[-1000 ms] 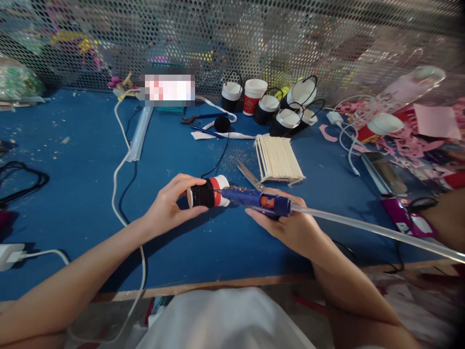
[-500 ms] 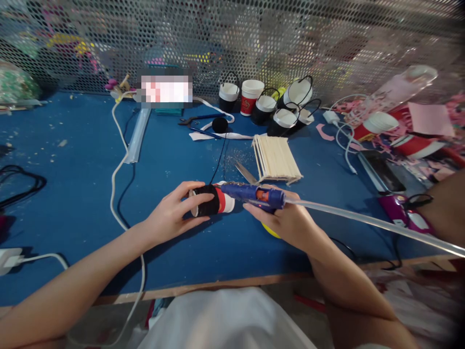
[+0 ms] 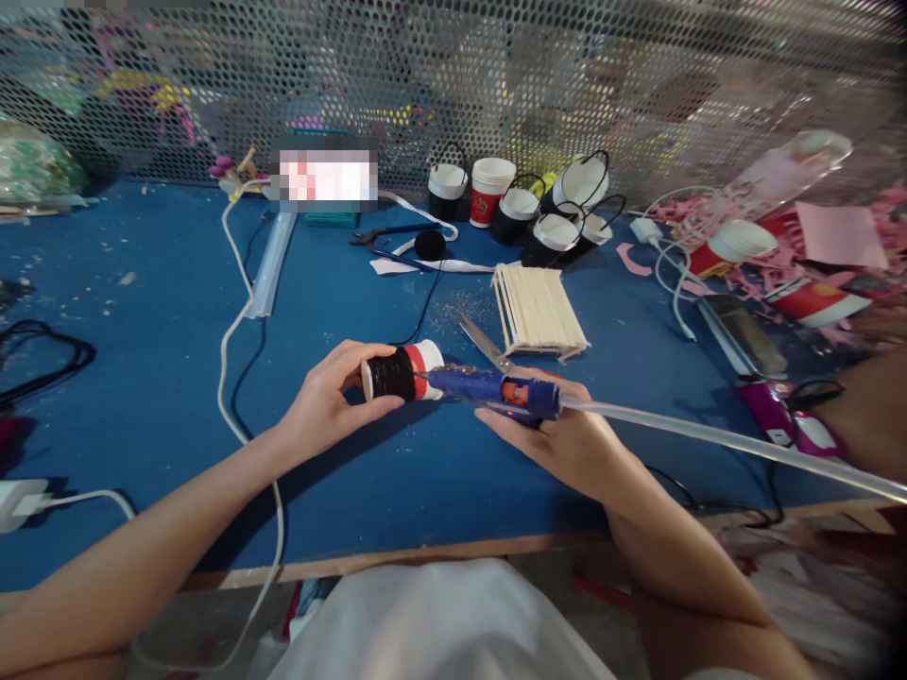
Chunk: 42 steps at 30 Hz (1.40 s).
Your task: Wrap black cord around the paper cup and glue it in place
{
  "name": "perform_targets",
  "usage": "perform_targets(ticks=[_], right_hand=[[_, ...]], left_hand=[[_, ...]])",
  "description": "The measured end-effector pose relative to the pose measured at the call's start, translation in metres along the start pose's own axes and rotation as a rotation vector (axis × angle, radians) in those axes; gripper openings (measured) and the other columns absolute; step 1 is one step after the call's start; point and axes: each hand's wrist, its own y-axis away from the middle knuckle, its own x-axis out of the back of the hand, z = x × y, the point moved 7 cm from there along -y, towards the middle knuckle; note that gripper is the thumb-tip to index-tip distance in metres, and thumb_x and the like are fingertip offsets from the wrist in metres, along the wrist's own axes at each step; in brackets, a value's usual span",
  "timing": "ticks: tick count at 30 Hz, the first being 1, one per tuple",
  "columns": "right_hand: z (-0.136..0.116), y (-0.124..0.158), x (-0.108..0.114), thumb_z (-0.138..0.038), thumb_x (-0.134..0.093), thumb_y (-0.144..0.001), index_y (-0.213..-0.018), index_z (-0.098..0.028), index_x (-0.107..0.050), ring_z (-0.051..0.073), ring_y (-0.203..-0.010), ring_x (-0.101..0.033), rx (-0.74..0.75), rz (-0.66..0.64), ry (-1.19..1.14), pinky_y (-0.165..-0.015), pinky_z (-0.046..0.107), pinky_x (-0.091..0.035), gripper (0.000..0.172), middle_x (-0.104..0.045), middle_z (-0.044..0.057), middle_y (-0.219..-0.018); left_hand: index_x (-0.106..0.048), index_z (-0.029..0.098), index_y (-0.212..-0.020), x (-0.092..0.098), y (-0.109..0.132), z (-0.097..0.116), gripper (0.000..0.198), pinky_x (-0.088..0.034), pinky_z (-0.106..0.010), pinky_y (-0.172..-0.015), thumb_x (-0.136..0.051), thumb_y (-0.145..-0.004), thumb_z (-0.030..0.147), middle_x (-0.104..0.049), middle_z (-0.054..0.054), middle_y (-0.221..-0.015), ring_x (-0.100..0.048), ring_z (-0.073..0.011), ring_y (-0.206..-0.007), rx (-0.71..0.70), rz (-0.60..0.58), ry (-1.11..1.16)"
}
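Observation:
My left hand [image 3: 340, 385] grips a paper cup [image 3: 434, 359] lying on its side, its fingers and thumb around the base end. Black cord [image 3: 393, 376] is wound over much of the cup; a red band and the white rim end stay bare. From the cup a strand runs back to a black ball of cord [image 3: 429, 246]. My right hand [image 3: 567, 430] is closed round a blue glue gun [image 3: 488, 387], a long clear glue stick [image 3: 709, 439] poking out of its back. The nozzle tip is at the edge of the black winding.
Behind the hands lie scissors [image 3: 483, 342], a slatted stack of wooden sticks [image 3: 542, 310] and pliers [image 3: 375, 236]. Several cord-wrapped cups [image 3: 514, 217] stand at the back by a perforated metal panel [image 3: 425, 66]. A white cable [image 3: 231, 331] crosses on the left; a phone [image 3: 744, 335] lies right.
My left hand has turned the cup and shifted its grip, so more of the black winding shows. The cup has moved slightly left and back. The glue gun has barely moved.

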Motion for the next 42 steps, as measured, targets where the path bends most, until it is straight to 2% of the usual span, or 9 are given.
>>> perform_targets(ticks=[6, 12, 18, 20, 25, 27, 34, 38, 42], right_hand=[[-0.005, -0.002, 0.000, -0.036, -0.058, -0.079, -0.072, -0.019, -0.055, 0.013, -0.063, -0.055, 0.002, -0.042, -0.006, -0.060, 0.027, -0.045, 0.019, -0.059, 0.001, -0.069], [0.008, -0.002, 0.006, -0.037, -0.062, -0.075, -0.083, -0.020, -0.062, 0.015, -0.067, -0.059, -0.162, -0.004, -0.154, -0.062, 0.027, -0.047, 0.019, -0.064, 0.001, -0.074], [0.033, -0.006, 0.032, -0.037, -0.069, -0.067, -0.084, -0.017, -0.064, 0.017, -0.063, -0.061, -0.403, 0.213, -0.225, -0.056, 0.027, -0.047, 0.027, -0.067, 0.002, -0.073], [0.039, -0.009, 0.043, -0.040, -0.067, -0.069, -0.088, -0.017, -0.064, 0.018, -0.067, -0.061, -0.386, 0.299, -0.179, -0.059, 0.028, -0.047, 0.030, -0.068, 0.004, -0.079], [0.067, -0.019, 0.059, -0.055, -0.054, -0.075, -0.069, -0.017, -0.059, 0.016, -0.054, -0.051, -0.433, 0.393, 0.203, -0.050, 0.029, -0.038, 0.038, -0.060, 0.004, -0.061], [0.077, -0.024, 0.063, -0.056, -0.055, -0.074, -0.069, -0.017, -0.059, 0.017, -0.057, -0.051, -0.422, 0.445, 0.310, -0.052, 0.030, -0.037, 0.039, -0.060, 0.005, -0.064], [0.105, -0.041, 0.051, -0.049, -0.049, -0.079, -0.075, -0.014, -0.064, 0.022, -0.064, -0.055, -0.520, 0.319, 0.441, -0.061, 0.035, -0.040, 0.038, -0.060, 0.009, -0.067], [0.101, -0.041, 0.049, -0.041, -0.050, -0.080, -0.080, -0.013, -0.065, 0.025, -0.076, -0.056, -0.513, 0.337, 0.478, -0.068, 0.038, -0.042, 0.032, -0.061, 0.014, -0.079], [0.055, -0.036, 0.051, -0.036, -0.052, -0.082, -0.084, -0.013, -0.065, 0.025, -0.090, -0.053, -0.278, 0.513, 0.456, -0.081, 0.039, -0.040, 0.026, -0.060, 0.013, -0.089]], left_hand=[[-0.051, 0.019, -0.114, -0.002, 0.000, -0.012, 0.046, -0.055, -0.033, -0.078, -0.069, -0.073, 0.030, -0.056, -0.008, -0.109, -0.061, -0.0180, -0.090, 0.159, 0.008, 0.154], [-0.051, 0.021, -0.116, -0.003, 0.000, -0.010, 0.048, -0.055, -0.033, -0.078, -0.069, -0.072, 0.028, -0.054, -0.007, -0.108, -0.060, -0.0183, -0.092, 0.099, -0.002, 0.138], [-0.050, 0.022, -0.117, -0.005, 0.001, -0.007, 0.046, -0.053, -0.033, -0.080, -0.067, -0.074, 0.026, -0.052, -0.007, -0.108, -0.058, -0.0178, -0.094, 0.016, 0.012, 0.055], [-0.050, 0.023, -0.117, -0.004, 0.001, -0.003, 0.046, -0.053, -0.034, -0.081, -0.067, -0.074, 0.025, -0.051, -0.008, -0.111, -0.057, -0.0191, -0.099, -0.035, 0.018, -0.001], [-0.050, 0.022, -0.117, -0.006, 0.002, 0.006, 0.044, -0.050, -0.040, -0.087, -0.065, -0.076, 0.024, -0.050, -0.011, -0.119, -0.052, -0.0237, -0.110, -0.132, 0.006, -0.136], [-0.050, 0.022, -0.117, -0.008, 0.002, 0.008, 0.044, -0.049, -0.041, -0.088, -0.065, -0.076, 0.025, -0.050, -0.011, -0.119, -0.052, -0.0246, -0.111, -0.157, -0.003, -0.176], [-0.050, 0.022, -0.117, -0.011, 0.006, 0.016, 0.041, -0.047, -0.042, -0.091, -0.062, -0.078, 0.027, -0.050, -0.010, -0.120, -0.052, -0.0238, -0.111, -0.233, -0.023, -0.299], [-0.049, 0.021, -0.117, -0.012, 0.007, 0.022, 0.040, -0.045, -0.042, -0.094, -0.061, -0.080, 0.026, -0.049, -0.011, -0.120, -0.050, -0.0230, -0.112, -0.285, -0.026, -0.338], [-0.049, 0.019, -0.117, -0.014, 0.010, 0.028, 0.039, -0.045, -0.042, -0.094, -0.061, -0.080, 0.024, -0.048, -0.013, -0.121, -0.049, -0.0235, -0.113, -0.335, -0.033, -0.371]])
